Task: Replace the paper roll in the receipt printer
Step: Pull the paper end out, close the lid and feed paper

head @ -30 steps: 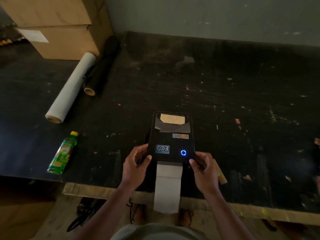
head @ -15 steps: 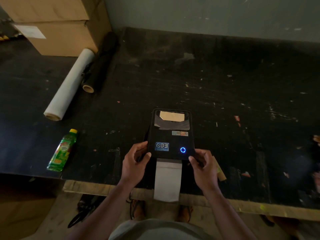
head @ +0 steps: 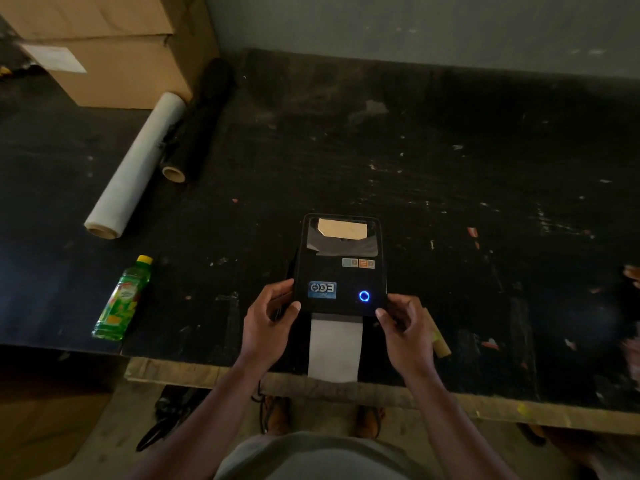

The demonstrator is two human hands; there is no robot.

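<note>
The black box-shaped receipt printer (head: 341, 268) sits near the front edge of the dark, scuffed desk (head: 450, 168), its long axis running straight away from the person, with a strip of white paper (head: 335, 344) hanging out of its near end toward the desk edge. The left hand (head: 268, 322) grips the printer's near left corner, thumb on the top face and fingers curled down its side. The right hand (head: 403, 329) mirrors it at the near right corner, thumb tip on the lid just below the glowing blue ring button (head: 364, 296). Both hands are equally close, so any lid release along the sides is likely within reach of either. Through the lid's clear window (head: 341, 235) a pale tan shape shows, probably the roll or its core; I cannot tell which. A small tan cardboard tube (head: 438, 341) lies just beside the right hand. Well off to the left lie a green plastic bottle with a yellow cap (head: 121, 301), a long white film roll (head: 136, 166), a black roll (head: 197, 123) and stacked brown cardboard boxes (head: 104, 46) against the grey wall (head: 415, 26).
</note>
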